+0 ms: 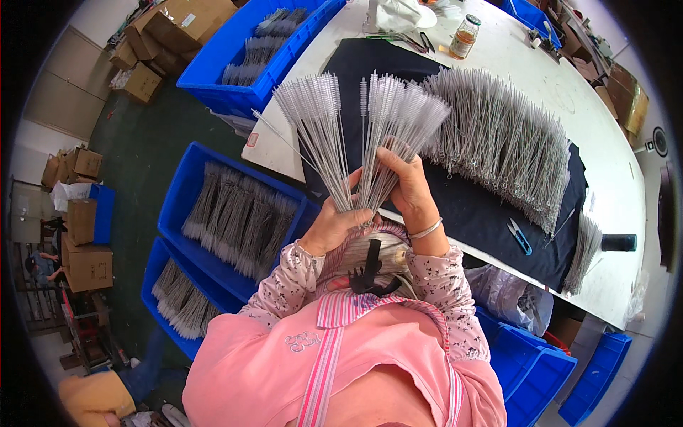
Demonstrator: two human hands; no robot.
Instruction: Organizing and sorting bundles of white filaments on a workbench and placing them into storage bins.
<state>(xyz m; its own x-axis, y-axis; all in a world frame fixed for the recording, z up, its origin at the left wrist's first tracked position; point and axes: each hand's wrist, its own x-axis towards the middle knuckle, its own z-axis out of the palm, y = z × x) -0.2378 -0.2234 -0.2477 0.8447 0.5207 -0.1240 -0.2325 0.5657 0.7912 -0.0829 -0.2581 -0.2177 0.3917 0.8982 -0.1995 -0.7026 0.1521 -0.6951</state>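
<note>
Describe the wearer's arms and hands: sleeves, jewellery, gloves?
Both hands bare, no gloves. Left hand and right hand come out of long sleeves in pale pink floral print, with gathered cuffs. A thin silver bracelet circles the right wrist.

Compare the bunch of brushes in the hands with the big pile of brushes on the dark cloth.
The held bunch is small and fans upward, gripped by the left hand and right hand; the pile on the cloth is far larger and lies flat in a long row, untouched. Both are thin wire brushes with pale bristle tips.

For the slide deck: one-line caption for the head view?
Left hand and right hand fan a bundle of wire brushes over a dark mat beside blue bins.
</note>
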